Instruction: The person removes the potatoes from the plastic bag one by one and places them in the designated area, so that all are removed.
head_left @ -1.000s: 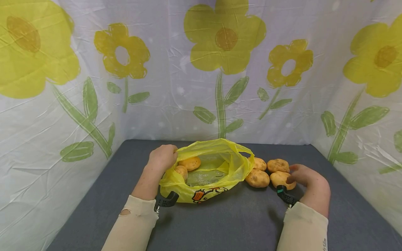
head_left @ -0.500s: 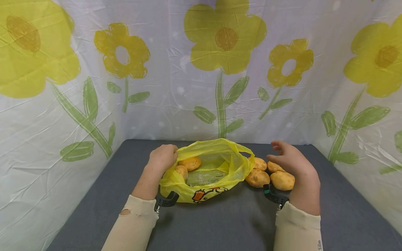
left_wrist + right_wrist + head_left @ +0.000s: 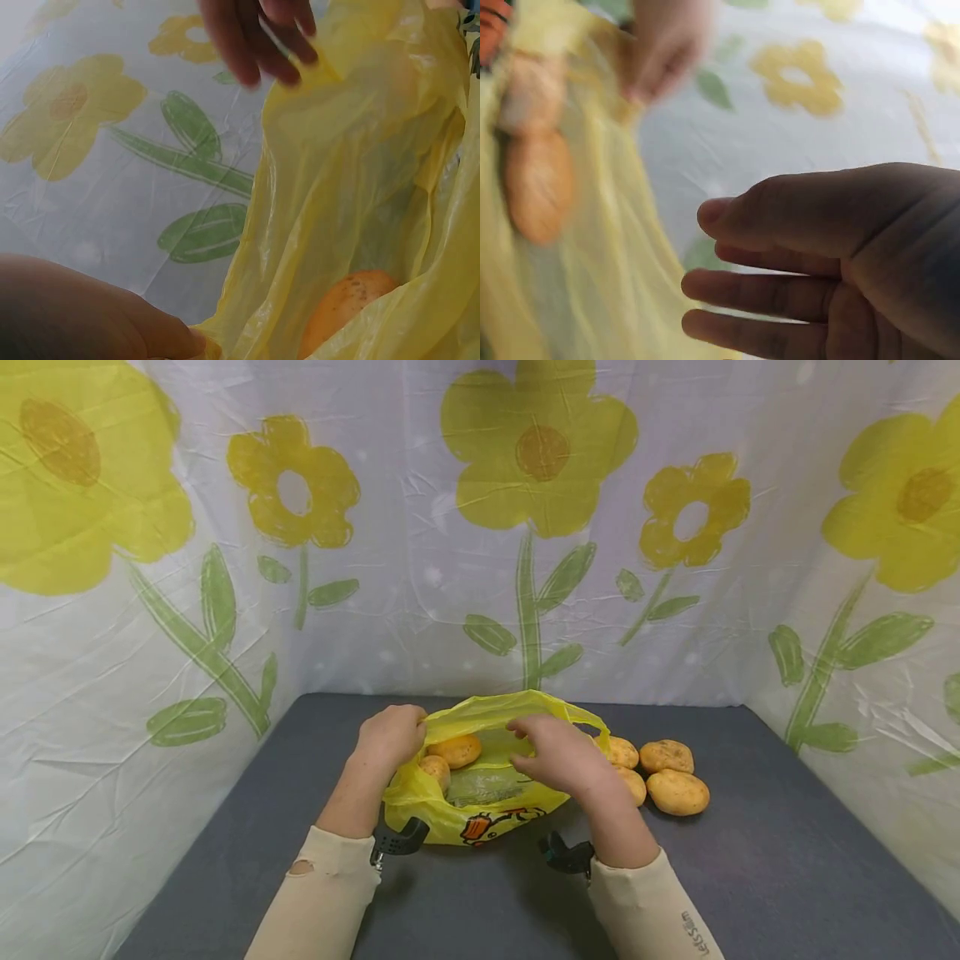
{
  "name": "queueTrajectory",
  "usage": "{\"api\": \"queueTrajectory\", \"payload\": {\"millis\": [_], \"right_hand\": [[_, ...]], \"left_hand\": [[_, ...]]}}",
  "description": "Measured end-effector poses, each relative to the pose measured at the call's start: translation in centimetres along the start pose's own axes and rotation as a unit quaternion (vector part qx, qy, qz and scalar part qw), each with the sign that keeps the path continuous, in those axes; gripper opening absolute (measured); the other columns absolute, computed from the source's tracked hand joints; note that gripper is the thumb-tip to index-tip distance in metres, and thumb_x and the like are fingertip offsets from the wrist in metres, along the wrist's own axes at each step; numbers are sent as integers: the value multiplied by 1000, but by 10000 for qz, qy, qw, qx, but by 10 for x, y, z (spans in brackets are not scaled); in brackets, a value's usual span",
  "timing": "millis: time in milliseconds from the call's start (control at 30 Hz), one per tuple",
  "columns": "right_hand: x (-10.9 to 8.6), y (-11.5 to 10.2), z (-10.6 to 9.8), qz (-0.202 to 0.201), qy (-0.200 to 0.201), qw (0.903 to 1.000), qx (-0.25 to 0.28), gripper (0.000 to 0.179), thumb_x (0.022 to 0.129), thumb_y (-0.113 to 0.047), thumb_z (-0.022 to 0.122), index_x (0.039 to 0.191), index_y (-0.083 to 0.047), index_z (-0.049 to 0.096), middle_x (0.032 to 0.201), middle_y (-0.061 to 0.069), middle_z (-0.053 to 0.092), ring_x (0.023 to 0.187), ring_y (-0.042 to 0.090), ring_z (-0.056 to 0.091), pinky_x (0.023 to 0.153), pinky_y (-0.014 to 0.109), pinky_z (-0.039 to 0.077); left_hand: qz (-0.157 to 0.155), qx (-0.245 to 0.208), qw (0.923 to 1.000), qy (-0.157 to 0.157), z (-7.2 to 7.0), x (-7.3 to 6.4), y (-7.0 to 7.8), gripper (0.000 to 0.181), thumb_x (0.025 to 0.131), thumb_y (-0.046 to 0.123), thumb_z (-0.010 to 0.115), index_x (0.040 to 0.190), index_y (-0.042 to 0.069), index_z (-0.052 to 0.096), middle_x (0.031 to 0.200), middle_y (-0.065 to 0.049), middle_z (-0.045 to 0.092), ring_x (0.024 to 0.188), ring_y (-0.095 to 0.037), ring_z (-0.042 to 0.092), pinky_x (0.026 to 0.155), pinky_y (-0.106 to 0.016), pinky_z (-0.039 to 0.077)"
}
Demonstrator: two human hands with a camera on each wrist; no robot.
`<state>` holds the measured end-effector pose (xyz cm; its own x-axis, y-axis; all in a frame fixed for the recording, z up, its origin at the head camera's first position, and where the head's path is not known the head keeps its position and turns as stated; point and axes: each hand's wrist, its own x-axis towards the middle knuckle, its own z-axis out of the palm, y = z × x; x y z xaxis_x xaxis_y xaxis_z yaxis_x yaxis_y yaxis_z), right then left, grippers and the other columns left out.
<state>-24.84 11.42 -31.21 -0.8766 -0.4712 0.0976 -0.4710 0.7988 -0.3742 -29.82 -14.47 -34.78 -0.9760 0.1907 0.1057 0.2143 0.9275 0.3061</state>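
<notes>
A yellow plastic bag (image 3: 442,817) with a printed front lies with its mouth spread. My left hand (image 3: 390,735) pinches its left rim, as the left wrist view also shows at the thumb side of that hand (image 3: 90,315). Inside the bag's left part are two potatoes, one farther back (image 3: 456,750) and one nearer (image 3: 435,768). Over the bag's right side hovers my right hand (image 3: 566,752). In the right wrist view the fingers of this hand (image 3: 810,255) are extended, thumb apart, holding nothing.
Several potatoes lie right of the bag on the dark grey table (image 3: 780,877): a front one (image 3: 678,792), a rear one (image 3: 667,756), and others partly hidden by the right forearm and bag. A flower-printed white curtain (image 3: 420,635) encloses the table's back and sides.
My right hand has left the potatoes on the right, rising and moving left over the bag without one. The left hand has stayed at the rim.
</notes>
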Motion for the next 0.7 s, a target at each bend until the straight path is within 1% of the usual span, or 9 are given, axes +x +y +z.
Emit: {"api": "queueTrajectory", "payload": {"millis": [67, 133, 233, 267, 333, 400, 500, 567, 700], "right_hand": [[8, -10, 16, -309, -146, 9993, -134, 48, 97, -17, 71, 142, -5, 59, 132, 12, 65, 121, 31, 62, 97, 47, 50], [16, -16, 32, -718, -333, 9967, -196, 48, 98, -14, 69, 144, -7, 58, 135, 10, 64, 123, 29, 61, 99, 46, 50], [27, -19, 54, -1395, -633, 9882, -64, 51, 98, -5, 61, 149, -6, 52, 141, 10, 60, 124, 26, 59, 103, 40, 47], [30, -20, 60, -1565, -733, 9850, -17, 53, 98, -2, 58, 150, -6, 49, 143, 10, 59, 122, 24, 60, 102, 38, 47], [34, -20, 71, -1729, -869, 9811, 73, 59, 96, 4, 54, 154, -7, 45, 140, 10, 60, 108, 20, 63, 93, 32, 49], [36, -18, 78, -1713, -927, 9808, 134, 64, 93, 7, 52, 155, -7, 43, 141, 9, 59, 104, 19, 61, 91, 30, 48], [36, -15, 81, -1440, -910, 9853, 106, 65, 94, 5, 53, 156, -10, 42, 142, 8, 56, 105, 17, 59, 89, 30, 48], [36, -13, 81, -1234, -888, 9884, 53, 60, 97, 0, 56, 155, -11, 45, 144, 9, 52, 111, 20, 58, 92, 33, 49], [35, -11, 81, -891, -812, 9922, -318, 49, 101, -16, 62, 149, -14, 53, 135, 10, 56, 102, 21, 60, 86, 36, 51]], "left_hand": [[-12, 13, 10000, -19, 0, 0, 0, 29, 107, 11, 49, 82, 12, 63, 62, -2, 40, 54, -17, 35, 51, -31, 32], [-31, 7, 10000, -37, 1, 0, 0, 25, 107, 12, 49, 88, 11, 67, 63, -2, 41, 54, -17, 35, 52, -32, 32], [-42, 7, 10000, -74, 1, 0, 1, 22, 107, 13, 50, 98, 10, 70, 65, -3, 44, 56, -18, 39, 53, -32, 34], [-49, 13, 10000, -86, 1, 1, 2, 21, 107, 13, 50, 100, 11, 70, 66, -4, 46, 57, -18, 41, 54, -33, 35], [-59, 24, 9999, -115, 1, 1, 3, 20, 107, 14, 51, 103, 11, 71, 68, -5, 49, 58, -19, 44, 54, -33, 37], [-88, 63, 9999, -128, 1, 1, 3, 20, 107, 15, 52, 105, 11, 71, 69, -5, 52, 60, -20, 48, 56, -34, 39], [-129, 99, 9997, -156, 1, 1, 4, 20, 108, 16, 52, 107, 11, 71, 70, -5, 54, 61, -20, 50, 56, -34, 40], [-153, 116, 9997, -160, 0, 1, 4, 20, 108, 16, 52, 108, 11, 71, 71, -5, 54, 61, -20, 50, 56, -34, 40], [-189, 124, 9996, -150, 0, 1, 4, 20, 108, 16, 53, 105, 11, 71, 69, -4, 52, 61, -20, 49, 55, -34, 39]]}}
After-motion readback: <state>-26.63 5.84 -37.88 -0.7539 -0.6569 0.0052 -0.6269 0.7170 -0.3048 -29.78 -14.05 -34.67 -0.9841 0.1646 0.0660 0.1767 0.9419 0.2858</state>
